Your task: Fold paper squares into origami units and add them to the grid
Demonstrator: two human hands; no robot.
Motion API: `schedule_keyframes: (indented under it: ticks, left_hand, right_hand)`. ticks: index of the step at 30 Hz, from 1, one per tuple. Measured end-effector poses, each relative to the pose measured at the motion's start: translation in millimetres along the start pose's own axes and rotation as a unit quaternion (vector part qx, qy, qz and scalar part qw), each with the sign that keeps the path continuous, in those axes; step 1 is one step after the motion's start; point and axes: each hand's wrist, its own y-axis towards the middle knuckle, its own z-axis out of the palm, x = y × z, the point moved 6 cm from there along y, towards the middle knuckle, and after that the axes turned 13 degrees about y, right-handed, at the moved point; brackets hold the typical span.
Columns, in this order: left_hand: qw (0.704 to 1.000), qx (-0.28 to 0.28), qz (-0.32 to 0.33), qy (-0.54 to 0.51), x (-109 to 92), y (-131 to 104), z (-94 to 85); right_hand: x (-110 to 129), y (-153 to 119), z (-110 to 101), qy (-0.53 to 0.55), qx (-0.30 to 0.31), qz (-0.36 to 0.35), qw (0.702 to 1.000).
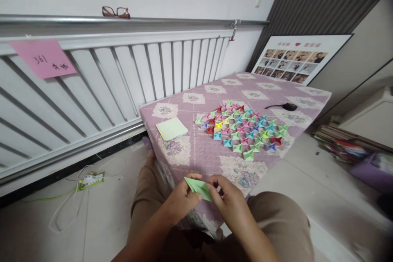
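A partly folded sheet of light green origami paper (199, 186) is held between both hands above the table's near corner. My left hand (184, 197) grips its left side, thumb on top and fingers beneath. On the right side of the paper, the thumb and fingers of my right hand (225, 194) pinch its edge. Beyond the hands, many small folded paper stars (242, 129) in green, pink, blue, red, yellow and purple stand in rows. A stack of square paper (172, 129), pale green on top, lies to the left of them.
A floral tablecloth (208, 159) covers the table. Behind the stars is a black object with a cable (289, 107). A white radiator (172, 65) lines the wall, with glasses (116, 12) on its pipe. A power strip (90, 180) and cords lie on the floor at left.
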Motion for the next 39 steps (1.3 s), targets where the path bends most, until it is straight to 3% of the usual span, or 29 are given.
schedule_keyframes:
  ticks: [8,15,21,26,31,39]
  left_hand:
    - [0.996,0.078,0.013,0.031,2,5,-2.8]
    - [0.981,0.158,0.032,0.108,-7,8,-9.4]
    - [0.953,0.281,0.068,0.087,-15,10,-10.7]
    - [0.935,0.344,0.07,0.039,-17,13,-13.9]
    - [0.928,0.37,0.027,0.006,-12,15,-16.0]
    - [0.93,0.366,-0.018,-0.011,-13,12,-16.9]
  right_hand:
    - [-8,0,13,-0.106,0.087,-0.071,0.988]
    - [-6,-1,22,-0.136,0.194,-0.055,0.97]
    - [11,-2,12,-0.087,0.265,-0.027,0.96]
    - [33,-4,1,-0.016,0.335,0.003,0.942]
    - [41,-7,-2,-0.004,0.346,0.023,0.938]
    - [51,-3,5,0.015,0.32,-0.055,0.946]
